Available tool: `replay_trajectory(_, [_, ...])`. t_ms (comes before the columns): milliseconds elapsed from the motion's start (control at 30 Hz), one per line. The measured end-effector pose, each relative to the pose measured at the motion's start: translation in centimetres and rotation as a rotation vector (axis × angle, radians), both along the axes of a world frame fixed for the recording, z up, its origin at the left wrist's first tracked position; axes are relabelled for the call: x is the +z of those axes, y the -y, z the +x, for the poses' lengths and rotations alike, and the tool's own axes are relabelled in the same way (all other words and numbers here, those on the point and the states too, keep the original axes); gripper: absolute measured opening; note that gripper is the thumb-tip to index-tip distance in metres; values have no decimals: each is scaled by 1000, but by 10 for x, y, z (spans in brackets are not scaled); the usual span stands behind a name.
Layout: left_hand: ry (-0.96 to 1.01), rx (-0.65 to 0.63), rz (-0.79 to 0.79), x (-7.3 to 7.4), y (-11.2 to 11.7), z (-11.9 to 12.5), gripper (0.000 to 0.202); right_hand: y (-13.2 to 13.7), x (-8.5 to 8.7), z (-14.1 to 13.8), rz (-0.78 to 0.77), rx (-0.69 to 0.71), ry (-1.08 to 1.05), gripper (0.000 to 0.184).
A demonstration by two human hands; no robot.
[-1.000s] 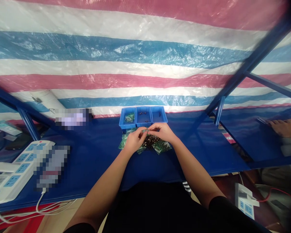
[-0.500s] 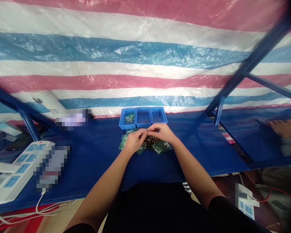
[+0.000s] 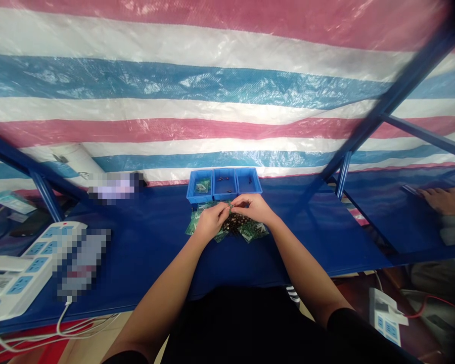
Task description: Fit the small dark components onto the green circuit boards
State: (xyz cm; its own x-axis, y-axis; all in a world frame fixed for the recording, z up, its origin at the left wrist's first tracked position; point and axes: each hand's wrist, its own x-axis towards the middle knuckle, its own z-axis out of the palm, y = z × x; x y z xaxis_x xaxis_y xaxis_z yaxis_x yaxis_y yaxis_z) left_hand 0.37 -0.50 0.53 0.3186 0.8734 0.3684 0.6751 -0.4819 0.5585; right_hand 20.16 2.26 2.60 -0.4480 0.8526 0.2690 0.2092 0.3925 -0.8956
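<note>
My left hand (image 3: 212,221) and my right hand (image 3: 253,207) meet fingertip to fingertip over a pile on the blue table. Both are closed in a pinch; whatever lies between the fingers is too small to make out. Beneath them spreads a heap of small dark and brassy metal parts (image 3: 235,223). Small clear packets with green contents (image 3: 252,231) lie at the heap's right, and more green packets (image 3: 192,222) lie at its left. Just behind stand three joined blue bins: the left bin (image 3: 190,188) holds green packets, while the middle bin (image 3: 224,195) and right bin (image 3: 249,190) hold a few small dark parts.
A white power strip (image 3: 34,268) and a blurred-out phone-like object (image 3: 85,263) on a cable lie at the left. Another blurred item (image 3: 116,186) sits at the back left. Blue metal posts (image 3: 343,174) flank the table. A co-worker's hand (image 3: 442,200) rests on the right-hand table.
My hands stay pinched together over the pile, with only slight finger movement. The whole view has shifted down a little.
</note>
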Motion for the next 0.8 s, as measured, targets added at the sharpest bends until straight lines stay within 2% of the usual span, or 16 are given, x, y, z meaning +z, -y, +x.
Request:
replay_trajectory(233, [40,65,-15,-2,2,1,27,2,6,0,-28,-27,1,30])
replay_trajectory(467, [55,38,28,-4,0,1,25,3,10,0,-41,-3,3,27])
replay_trajectory(800, [24,30,2,1,3,2,29,2,5,0,-13,14,7,31])
